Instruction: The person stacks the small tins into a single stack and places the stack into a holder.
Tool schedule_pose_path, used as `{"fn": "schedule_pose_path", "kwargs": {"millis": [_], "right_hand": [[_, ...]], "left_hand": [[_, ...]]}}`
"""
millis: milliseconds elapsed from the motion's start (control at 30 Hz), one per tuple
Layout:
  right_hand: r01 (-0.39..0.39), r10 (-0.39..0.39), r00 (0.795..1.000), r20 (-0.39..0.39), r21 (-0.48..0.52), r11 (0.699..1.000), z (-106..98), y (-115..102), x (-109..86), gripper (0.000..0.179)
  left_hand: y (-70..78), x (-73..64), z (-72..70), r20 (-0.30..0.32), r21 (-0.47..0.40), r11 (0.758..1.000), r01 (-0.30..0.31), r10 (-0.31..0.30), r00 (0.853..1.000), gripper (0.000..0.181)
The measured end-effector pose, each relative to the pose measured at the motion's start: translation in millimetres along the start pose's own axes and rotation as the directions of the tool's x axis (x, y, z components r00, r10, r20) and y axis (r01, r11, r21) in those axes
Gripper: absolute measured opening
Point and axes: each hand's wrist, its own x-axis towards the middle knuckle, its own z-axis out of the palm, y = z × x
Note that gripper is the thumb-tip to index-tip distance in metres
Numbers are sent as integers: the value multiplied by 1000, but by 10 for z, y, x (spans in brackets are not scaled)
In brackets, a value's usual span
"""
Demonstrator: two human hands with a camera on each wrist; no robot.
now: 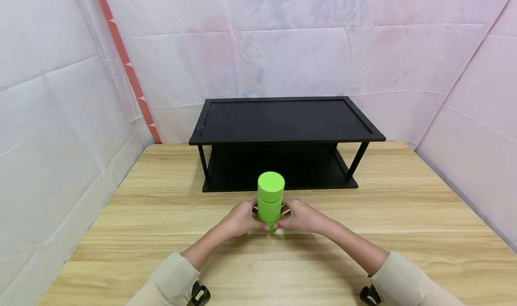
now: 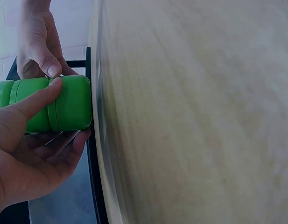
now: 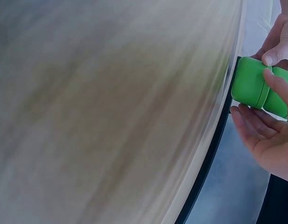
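Observation:
A bright green cylinder (image 1: 271,194) with grooves round it, like round pieces stacked up, stands upright between both hands in the head view. My left hand (image 1: 242,218) grips it from the left, and my right hand (image 1: 303,216) from the right. Both thumbs lie on the near side, low down, close together. In the left wrist view the green cylinder (image 2: 71,102) shows its rounded bottom end, with the left thumb (image 2: 45,98) across it. The right wrist view shows fingers (image 3: 256,123) behind it. Whether its base touches the table cannot be told.
Just beyond the hands stands a black two-level rack (image 1: 282,120) with a flat, rimmed top and a lower shelf (image 1: 238,167). It rests on the wooden table (image 1: 161,207). White sheeting (image 1: 282,63) encloses the back and sides, with a red strip (image 1: 129,72) at left.

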Motion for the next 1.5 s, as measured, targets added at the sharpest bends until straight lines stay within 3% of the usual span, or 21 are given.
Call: {"fn": "schedule_pose_path", "kwargs": {"millis": [433,933,1500], "right_hand": [[7,-6,999,-36,20,1000,-5,-42,1,44],[-17,19,998,-68,16,1000,-19,-94,-32,46],[11,-8,997,-75,30,999,-73,-88,-54,48]], "left_hand": [[79,4,-44,-14,16,999,39,-39,999,54],[101,1,-69,-16,30,999,15,-15,1000,55],[97,14,-56,-37,13,1000,2,-1,999,58]]}}
